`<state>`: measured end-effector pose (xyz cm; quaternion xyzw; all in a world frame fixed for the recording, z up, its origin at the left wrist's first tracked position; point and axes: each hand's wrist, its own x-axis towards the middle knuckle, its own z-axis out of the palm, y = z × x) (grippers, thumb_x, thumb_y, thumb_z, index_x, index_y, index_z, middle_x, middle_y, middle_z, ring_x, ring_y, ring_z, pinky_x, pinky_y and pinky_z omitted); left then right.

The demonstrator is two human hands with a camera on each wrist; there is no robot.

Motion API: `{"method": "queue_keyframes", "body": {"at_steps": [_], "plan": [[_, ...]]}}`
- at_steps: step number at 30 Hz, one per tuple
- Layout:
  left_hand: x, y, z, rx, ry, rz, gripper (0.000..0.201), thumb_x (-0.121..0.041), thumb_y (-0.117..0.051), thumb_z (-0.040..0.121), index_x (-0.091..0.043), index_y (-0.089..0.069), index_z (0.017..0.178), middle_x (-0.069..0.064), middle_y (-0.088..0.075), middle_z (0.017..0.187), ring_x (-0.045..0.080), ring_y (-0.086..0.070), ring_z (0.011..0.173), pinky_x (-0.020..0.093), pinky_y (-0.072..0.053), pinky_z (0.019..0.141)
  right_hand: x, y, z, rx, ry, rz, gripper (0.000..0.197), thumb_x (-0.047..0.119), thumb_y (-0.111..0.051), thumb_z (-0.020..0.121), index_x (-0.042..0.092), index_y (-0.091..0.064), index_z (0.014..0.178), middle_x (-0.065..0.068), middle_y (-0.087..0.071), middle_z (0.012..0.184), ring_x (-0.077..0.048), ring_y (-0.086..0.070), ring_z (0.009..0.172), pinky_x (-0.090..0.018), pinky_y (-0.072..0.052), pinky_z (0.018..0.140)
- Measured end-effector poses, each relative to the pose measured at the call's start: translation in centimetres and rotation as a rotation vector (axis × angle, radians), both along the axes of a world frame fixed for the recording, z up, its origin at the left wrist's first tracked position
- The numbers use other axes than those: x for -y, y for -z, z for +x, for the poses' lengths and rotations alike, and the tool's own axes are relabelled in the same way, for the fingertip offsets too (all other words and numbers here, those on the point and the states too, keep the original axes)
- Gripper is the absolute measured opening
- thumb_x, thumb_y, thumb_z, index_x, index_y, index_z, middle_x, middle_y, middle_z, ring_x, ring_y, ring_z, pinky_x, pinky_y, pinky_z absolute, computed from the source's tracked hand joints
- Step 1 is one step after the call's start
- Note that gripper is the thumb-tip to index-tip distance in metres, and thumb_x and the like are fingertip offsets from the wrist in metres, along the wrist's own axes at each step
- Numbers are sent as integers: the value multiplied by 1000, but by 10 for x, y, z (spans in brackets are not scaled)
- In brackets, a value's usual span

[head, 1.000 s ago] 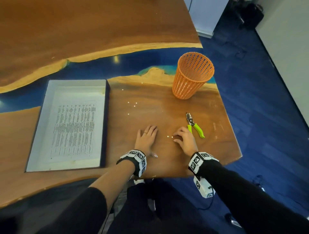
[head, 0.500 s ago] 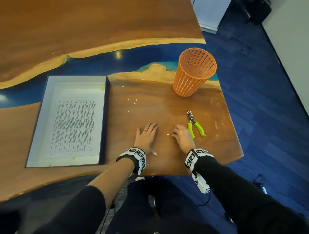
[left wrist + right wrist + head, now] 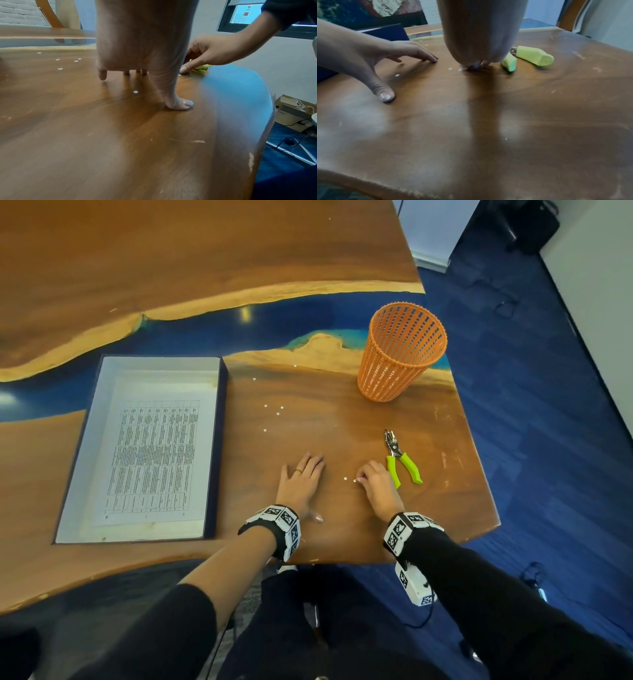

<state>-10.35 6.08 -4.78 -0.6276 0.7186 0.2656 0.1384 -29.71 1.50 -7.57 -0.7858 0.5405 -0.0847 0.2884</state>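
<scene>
Small white paper dots lie scattered on the wooden table (image 3: 342, 525); two dots (image 3: 345, 478) sit between my hands. My left hand (image 3: 308, 467) lies flat on the table with straight fingers, thumb spread out. My right hand (image 3: 363, 475) has curled fingers, and its thumb tip (image 3: 183, 69) touches the table right beside a dot (image 3: 179, 75). I cannot see a dot held in it. A hole punch (image 3: 399, 457) with green handles (image 3: 534, 55) lies just right of the right hand.
An orange mesh basket (image 3: 400, 357) stands upright at the back right. A shallow box (image 3: 219, 440) holding a printed sheet (image 3: 154, 453) sits to the left. More dots (image 3: 274, 410) lie beyond the left hand. The table edge runs close on the right.
The right hand's fingertips have crept slightly along the table at the two dots. The left hand stays flat in place.
</scene>
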Motion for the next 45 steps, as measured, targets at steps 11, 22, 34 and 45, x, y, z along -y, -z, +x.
{"method": "queue_keyframes", "body": {"at_steps": [11, 22, 34, 45], "plan": [[1, -1, 0, -9, -4, 10, 128, -48, -83, 59, -15, 0, 152, -6, 6, 160, 17, 7, 149, 57, -12, 117, 0, -4, -2, 13, -36, 10, 11, 7, -60, 87, -2, -66, 84, -17, -59, 87, -31, -56, 87, -34, -42, 80], [1, -2, 0, -8, -3, 12, 128, -48, -82, 61, -16, 1, 152, -7, 8, 160, 17, 8, 149, 57, -11, 117, 3, -4, 1, -138, -162, -54, 10, 5, -56, 87, -1, -62, 84, -18, -60, 91, -36, -57, 86, -47, -49, 76], [9, -5, -3, 115, 77, -4, 129, -59, -78, 59, -12, -1, 151, -1, 0, 160, 21, -1, 148, 56, -16, 116, 16, -17, 8, -102, -84, -155, 6, 7, -55, 88, 3, -58, 84, -16, -57, 87, -35, -57, 83, -46, -48, 72], [58, -27, 3, 184, 114, -4, 126, -58, -77, 62, -11, -2, 151, 2, 1, 160, 21, -8, 148, 54, -15, 116, 108, -114, 42, 13, -73, -571, 12, 7, -51, 87, -1, -59, 87, -16, -59, 85, -30, -57, 77, -40, -48, 66]]}}
